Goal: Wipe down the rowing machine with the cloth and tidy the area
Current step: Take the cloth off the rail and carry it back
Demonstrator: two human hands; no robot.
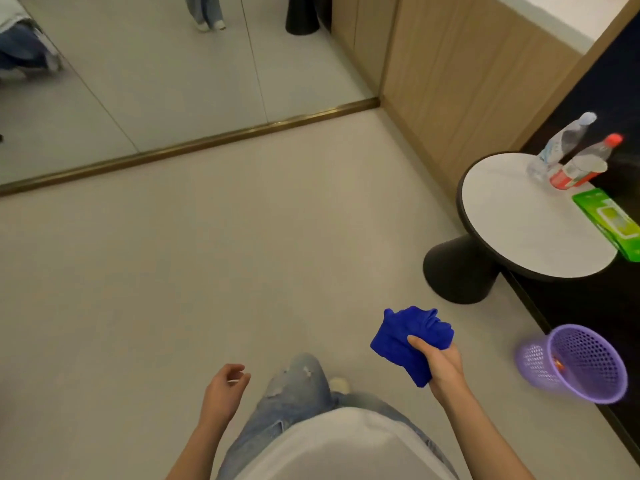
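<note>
Directly below the camera I see my white top (346, 445) and one leg in pale ripped jeans (294, 393) stepping forward, with the toe of a light shoe (341, 384) just beside it on the beige floor (173, 271).

My left hand (225, 386) hangs low on the left with its palm turned inward and its fingers loosely curled, holding nothing.

My right hand (443, 368) is raised a little farther forward on the right. It grips a bunched blue cloth (405, 337), with the thumb lying across the fabric and the fingers wrapped behind it. The cloth is off the floor, with folds spilling up and to the left of my fist.

To the right of that hand, a purple mesh wastebasket (588, 362) sits where the pale floor meets a black strip of flooring (588, 299). Its open mouth faces me, and something small and orange lies inside.

Farther ahead on the right stands a round side table (512, 216) with a white top and a black cone-shaped base. On its far side are a clear plastic bottle (561, 143) and, touching it, a red-capped bottle (585, 161) with a red label. A green packet of wipes (609, 220) lies nearer, at the table's right edge.

Behind the table rises a light wood-panelled wall (467, 81). Across the far left, a floor-level mirror (138, 81) with a brass bottom rail (207, 140) reflects the floor and the legs and shoes of people in jeans.
</note>
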